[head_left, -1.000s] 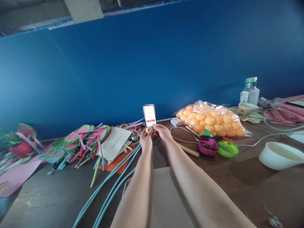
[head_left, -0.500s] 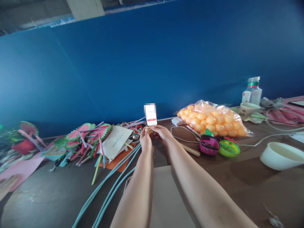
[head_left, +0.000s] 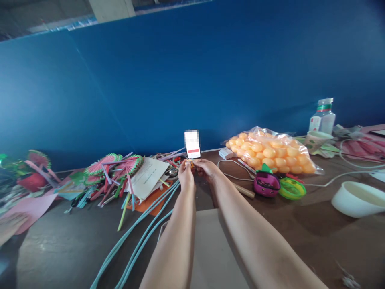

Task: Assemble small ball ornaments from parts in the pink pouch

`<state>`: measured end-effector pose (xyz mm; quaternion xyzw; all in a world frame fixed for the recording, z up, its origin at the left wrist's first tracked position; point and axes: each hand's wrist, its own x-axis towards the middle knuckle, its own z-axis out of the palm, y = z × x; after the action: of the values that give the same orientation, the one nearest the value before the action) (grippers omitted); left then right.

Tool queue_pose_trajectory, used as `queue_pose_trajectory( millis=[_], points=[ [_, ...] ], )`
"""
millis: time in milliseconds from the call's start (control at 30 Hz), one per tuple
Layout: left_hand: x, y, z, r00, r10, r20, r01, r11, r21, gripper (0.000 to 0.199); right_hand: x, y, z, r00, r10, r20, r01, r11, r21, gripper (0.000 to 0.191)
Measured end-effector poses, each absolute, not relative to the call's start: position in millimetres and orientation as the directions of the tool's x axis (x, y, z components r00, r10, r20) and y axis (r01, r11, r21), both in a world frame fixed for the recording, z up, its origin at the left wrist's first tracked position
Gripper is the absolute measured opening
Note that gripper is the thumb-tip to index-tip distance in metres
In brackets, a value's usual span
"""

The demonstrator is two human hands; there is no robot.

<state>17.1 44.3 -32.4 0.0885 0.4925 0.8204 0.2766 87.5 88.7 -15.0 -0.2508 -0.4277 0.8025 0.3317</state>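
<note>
Both hands are close together over the table's middle, just below a phone (head_left: 193, 145) standing against the blue wall. My left hand (head_left: 186, 173) is closed with its fingertips on a small yellow object (head_left: 190, 162). Right beside it, my right hand (head_left: 207, 168) is also closed, its fingertips pinched at the same yellow piece. The object is too small to make out in detail. A silver round item (head_left: 172, 172) and some red pieces lie just left of my left hand.
Pink-and-green paper fans (head_left: 104, 165), papers (head_left: 148, 176) and light blue tubes (head_left: 132, 233) lie left. Rightward are a bag of orange balls (head_left: 272, 152), a purple bowl (head_left: 266, 184), a green dish (head_left: 291, 188), a white bowl (head_left: 349, 202) and a bottle (head_left: 326, 118).
The view has shifted slightly, so everything sits a little further right. Both hands remain together at the yellow object, with only a small change in finger position.
</note>
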Motion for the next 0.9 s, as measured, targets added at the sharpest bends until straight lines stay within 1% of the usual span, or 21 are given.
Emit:
queue_pose_trajectory(
  millis=[367,900],
  points=[
    [17.1,44.2,-32.0,-0.838,0.531,-0.125,-0.343,-0.335,0.878,0.030,87.5,90.9,-17.9,-0.674,0.721,-0.158,-0.289,-0.455,-0.843,0.012],
    [15.3,46.1,-35.4,-0.844,0.530,-0.078,-0.286,-0.322,0.903,0.030,85.2,90.2,-18.9,-0.669,0.736,-0.102,-0.325,-0.413,-0.851,0.022]
  ],
)
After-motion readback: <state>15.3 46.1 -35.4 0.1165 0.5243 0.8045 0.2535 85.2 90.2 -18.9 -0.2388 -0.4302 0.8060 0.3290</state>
